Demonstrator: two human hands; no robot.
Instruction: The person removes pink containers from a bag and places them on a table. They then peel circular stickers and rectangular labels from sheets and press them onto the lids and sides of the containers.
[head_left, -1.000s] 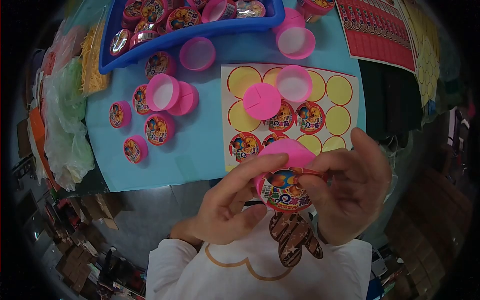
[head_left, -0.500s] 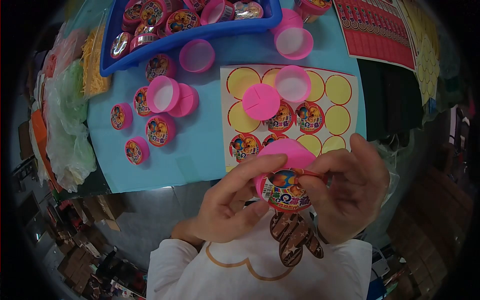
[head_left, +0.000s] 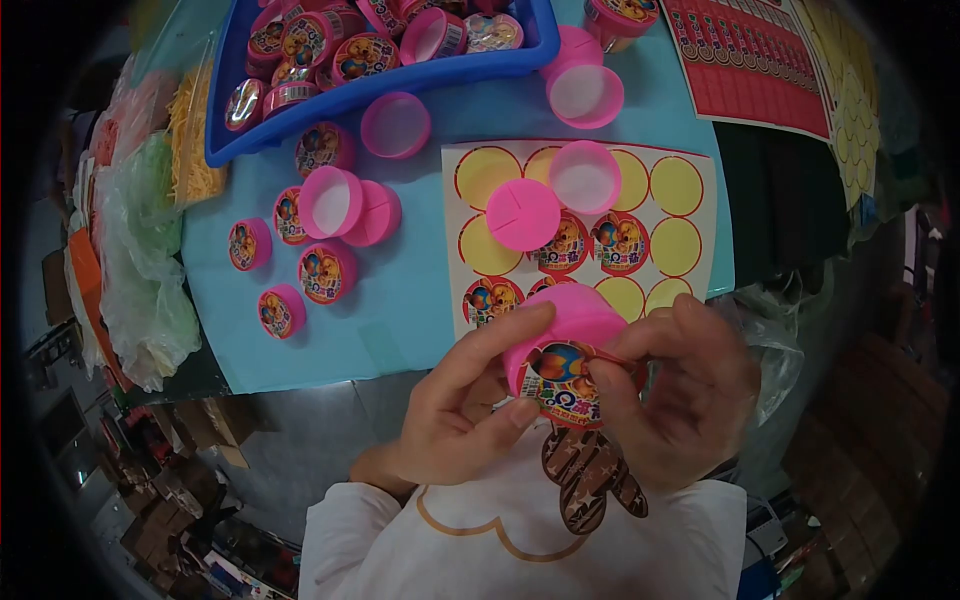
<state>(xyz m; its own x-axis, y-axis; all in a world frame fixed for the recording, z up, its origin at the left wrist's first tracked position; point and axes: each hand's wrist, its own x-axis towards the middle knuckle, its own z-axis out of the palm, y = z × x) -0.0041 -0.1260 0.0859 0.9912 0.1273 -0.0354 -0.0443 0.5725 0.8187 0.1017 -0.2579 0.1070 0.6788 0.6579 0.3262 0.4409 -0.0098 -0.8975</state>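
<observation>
Both my hands hold a pink round container (head_left: 570, 320) close to my chest, its top turned toward me. A round colourful sticker (head_left: 562, 380) lies on that top. My left hand (head_left: 465, 400) grips the container's left side, thumb under the sticker's edge. My right hand (head_left: 680, 390) holds the right side, with thumb and forefinger pressing on the sticker's rim. Just beyond, on the blue table cover (head_left: 400, 290), lies a sticker sheet (head_left: 690, 180) with several yellow blank circles and several stickers left.
A pink lid (head_left: 522, 213) and an open pink cup (head_left: 585, 177) sit on the sheet. Several labelled pink containers (head_left: 325, 270) stand to the left. A blue tray (head_left: 300, 105) of containers is at the back. Plastic bags (head_left: 140, 260) lie far left, red sheets (head_left: 760, 60) at back right.
My hands have tilted the container slightly and drawn a little closer together on the sticker. The view has shifted down a little. Nothing on the table has moved.
</observation>
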